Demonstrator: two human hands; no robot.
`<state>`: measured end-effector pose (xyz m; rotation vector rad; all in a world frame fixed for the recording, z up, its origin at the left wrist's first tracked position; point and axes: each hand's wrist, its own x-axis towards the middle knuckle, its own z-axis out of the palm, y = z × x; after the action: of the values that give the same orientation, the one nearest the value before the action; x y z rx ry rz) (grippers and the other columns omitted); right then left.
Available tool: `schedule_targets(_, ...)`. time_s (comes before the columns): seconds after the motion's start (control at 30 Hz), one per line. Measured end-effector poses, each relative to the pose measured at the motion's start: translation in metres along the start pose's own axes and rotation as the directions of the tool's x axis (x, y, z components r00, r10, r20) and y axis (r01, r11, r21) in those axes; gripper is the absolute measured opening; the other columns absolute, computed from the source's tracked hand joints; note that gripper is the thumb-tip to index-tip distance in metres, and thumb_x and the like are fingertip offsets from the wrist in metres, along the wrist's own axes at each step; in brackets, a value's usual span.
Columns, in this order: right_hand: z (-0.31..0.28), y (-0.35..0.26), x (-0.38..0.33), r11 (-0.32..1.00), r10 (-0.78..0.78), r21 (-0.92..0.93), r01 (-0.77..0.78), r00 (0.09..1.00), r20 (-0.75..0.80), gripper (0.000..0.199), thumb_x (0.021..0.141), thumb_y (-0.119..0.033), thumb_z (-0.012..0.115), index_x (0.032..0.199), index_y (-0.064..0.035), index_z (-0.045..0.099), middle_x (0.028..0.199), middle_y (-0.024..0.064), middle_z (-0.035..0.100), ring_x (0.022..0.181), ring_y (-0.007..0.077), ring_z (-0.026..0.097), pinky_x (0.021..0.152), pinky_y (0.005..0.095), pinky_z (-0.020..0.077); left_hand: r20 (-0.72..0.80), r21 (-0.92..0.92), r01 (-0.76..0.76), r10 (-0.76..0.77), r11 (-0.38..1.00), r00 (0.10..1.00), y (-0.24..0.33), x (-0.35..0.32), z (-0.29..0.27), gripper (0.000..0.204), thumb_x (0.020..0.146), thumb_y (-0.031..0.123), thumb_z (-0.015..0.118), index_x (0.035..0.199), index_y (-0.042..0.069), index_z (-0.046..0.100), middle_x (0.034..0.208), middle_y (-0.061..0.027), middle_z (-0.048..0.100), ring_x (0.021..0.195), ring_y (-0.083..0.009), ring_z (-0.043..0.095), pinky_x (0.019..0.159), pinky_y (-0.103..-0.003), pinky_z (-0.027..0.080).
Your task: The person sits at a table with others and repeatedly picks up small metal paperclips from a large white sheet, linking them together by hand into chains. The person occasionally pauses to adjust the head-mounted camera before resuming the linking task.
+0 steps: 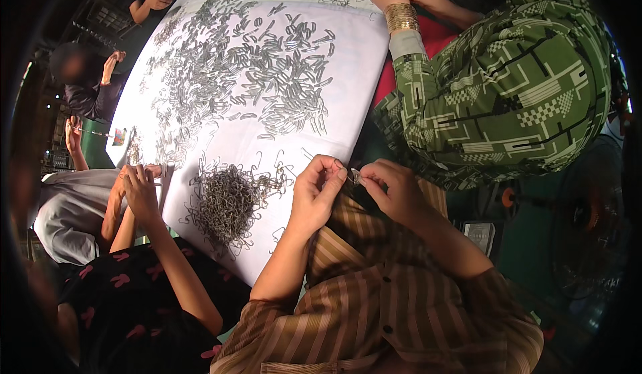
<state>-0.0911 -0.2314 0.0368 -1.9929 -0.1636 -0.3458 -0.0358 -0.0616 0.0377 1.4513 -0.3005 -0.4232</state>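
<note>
Silvery small piece [355, 176], too blurred to identify, sits pinched between left hand [314, 192] and right hand [400, 190] beside the white counter [351, 103], apparently unfinished; many loose wire hooks [227, 203] seem left.

A wide, flat, white worktop [358, 73] shines ahead and left of the fingers [380, 172]. Right of them are dark green floor [525, 250] and a big, round, dark fan [585, 240].

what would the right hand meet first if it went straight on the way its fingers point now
The right hand points leftward, so probably the small shiny piece between the hands, then the left hand; depth is unclear here.
</note>
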Motion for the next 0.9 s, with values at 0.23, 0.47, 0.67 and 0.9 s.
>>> schedule_targets(0.23,-0.003,0.013,0.004,0.990,-0.137,0.030,0.136,0.990,0.044,0.005,0.082,-0.003,0.066,0.085,-0.0007,0.062,0.074,0.0092,0.059,0.061,0.0201,0.058,0.055,0.0300,0.0442,0.065,0.092,-0.188,0.182,0.978,0.981,-0.001,-0.004,0.006,0.004,0.096,0.003,0.047,0.099,0.001,0.045,0.096,-0.0136,0.062,0.091,-0.0162,0.058,0.086,-0.030,0.044)
schedule_targets(0.47,0.007,0.047,0.028,0.994,0.027,0.108,-0.020,0.998,-0.065,0.009,0.082,-0.009,0.069,0.084,0.0002,0.066,0.070,0.0065,0.059,0.056,0.0141,0.057,0.053,0.0269,0.0450,0.143,0.203,-0.331,0.306,0.922,0.941,0.007,-0.015,0.007,0.006,0.096,0.002,0.046,0.101,0.001,0.042,0.095,-0.0160,0.061,0.089,-0.0176,0.058,0.083,-0.031,0.046)
schedule_targets(0.67,0.066,0.088,0.078,0.972,0.046,-0.223,-0.079,0.987,-0.153,0.030,0.075,-0.021,0.075,0.098,-0.0022,0.069,0.085,0.0135,0.063,0.077,0.0318,0.064,0.069,0.0388,0.0509,0.194,0.247,-0.321,0.278,0.914,0.941,0.008,-0.017,0.016,0.005,0.096,0.001,0.046,0.100,0.001,0.043,0.094,-0.0157,0.061,0.088,-0.0177,0.058,0.083,-0.031,0.046)
schedule_targets(0.9,0.091,0.069,0.119,0.892,0.291,-0.368,-0.261,0.956,0.027,0.018,0.076,-0.003,0.060,0.087,0.0089,0.066,0.101,0.0250,0.062,0.092,0.0391,0.064,0.079,0.0445,0.0527,0.111,0.171,-0.285,0.269,0.943,0.957,-0.003,-0.018,0.024,0.006,0.095,0.003,0.045,0.097,0.002,0.040,0.090,-0.0155,0.059,0.085,-0.0185,0.056,0.083,-0.031,0.044)
